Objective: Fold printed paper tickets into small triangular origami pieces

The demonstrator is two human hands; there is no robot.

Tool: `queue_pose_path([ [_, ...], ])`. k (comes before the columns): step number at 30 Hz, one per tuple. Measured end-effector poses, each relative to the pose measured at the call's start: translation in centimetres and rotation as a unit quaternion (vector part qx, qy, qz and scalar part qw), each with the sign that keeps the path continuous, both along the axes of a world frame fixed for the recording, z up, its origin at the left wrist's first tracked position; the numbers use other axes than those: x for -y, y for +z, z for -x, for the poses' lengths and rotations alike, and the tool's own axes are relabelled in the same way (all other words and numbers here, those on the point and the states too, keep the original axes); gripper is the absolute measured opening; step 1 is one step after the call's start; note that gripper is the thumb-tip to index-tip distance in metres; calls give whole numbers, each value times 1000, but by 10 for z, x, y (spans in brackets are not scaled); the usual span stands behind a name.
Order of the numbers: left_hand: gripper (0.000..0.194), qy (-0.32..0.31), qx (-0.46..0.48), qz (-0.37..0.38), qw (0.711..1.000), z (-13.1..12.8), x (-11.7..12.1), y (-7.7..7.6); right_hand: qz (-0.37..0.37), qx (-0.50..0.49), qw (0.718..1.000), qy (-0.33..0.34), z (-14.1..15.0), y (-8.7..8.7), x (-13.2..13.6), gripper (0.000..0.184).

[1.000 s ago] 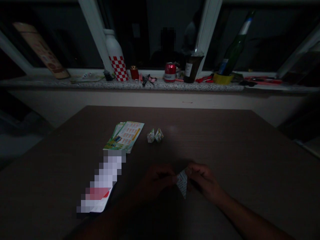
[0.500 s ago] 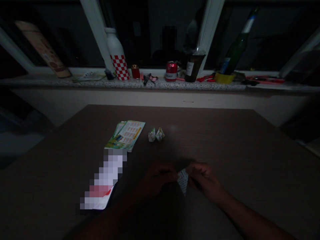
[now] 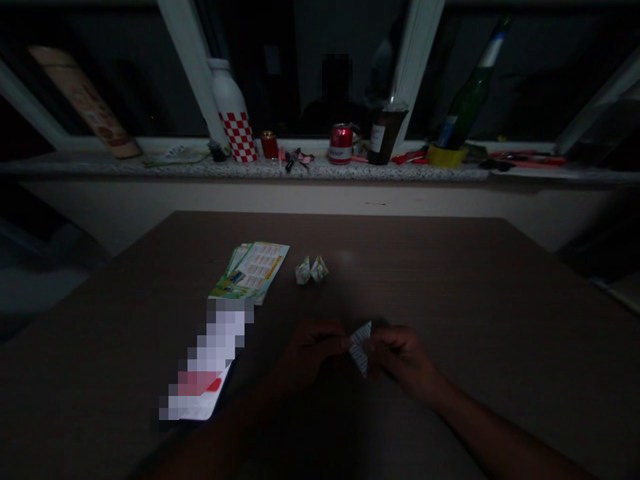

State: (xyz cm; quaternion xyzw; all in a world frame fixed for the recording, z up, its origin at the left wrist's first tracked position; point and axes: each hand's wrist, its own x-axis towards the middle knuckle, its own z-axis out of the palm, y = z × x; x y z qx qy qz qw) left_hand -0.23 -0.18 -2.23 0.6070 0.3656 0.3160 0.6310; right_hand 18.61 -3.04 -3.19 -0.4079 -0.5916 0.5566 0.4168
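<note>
Sm. folded paper pc. [image 3: 361,352] held betw. both hands, over the tabletop [image 3: 450,287].
L hand [image 3: 315,353]: paper's left corner pinched in fingers, narrow grip; R hand [image 3: 405,360]: right side pinched likewise, R thumb laid on paper's face approx. mid-height. One corner pointed up, one down, both left uncovered betw. the two sets of fingers; paper-to-tabletop contact can't be told (dim). Two folded paper shapes [image 3: 319,271] set side by side farther back; stack of printed cards [image 3: 257,270] laid just left of them; phone [image 3: 205,403], screen mostly pixelated, laid nearer, left of L hand.
</note>
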Motion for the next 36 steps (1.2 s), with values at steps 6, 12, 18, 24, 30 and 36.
queue_pose_path([
  [6,25,4,-6,-9,1000,-1,-1,-1,-8,18,1000,-4,-1,-4,1,45],
  [12,25,15,-4,-9,1000,-1,-2,-1,-16,23,1000,13,-1,-5,0,44],
  [18,26,24,-2,-14,1000,-1,-2,-1,-17,27,999,17,0,-4,1,43],
  [24,27,34,8,-17,999,-1,-1,-2,-14,31,999,27,-1,-5,2,44],
  [30,25,36,8,-20,999,0,-1,-4,-19,39,999,33,0,-4,2,41],
  [36,27,41,0,-30,999,-1,0,-3,-27,54,998,34,0,-1,3,40],
])
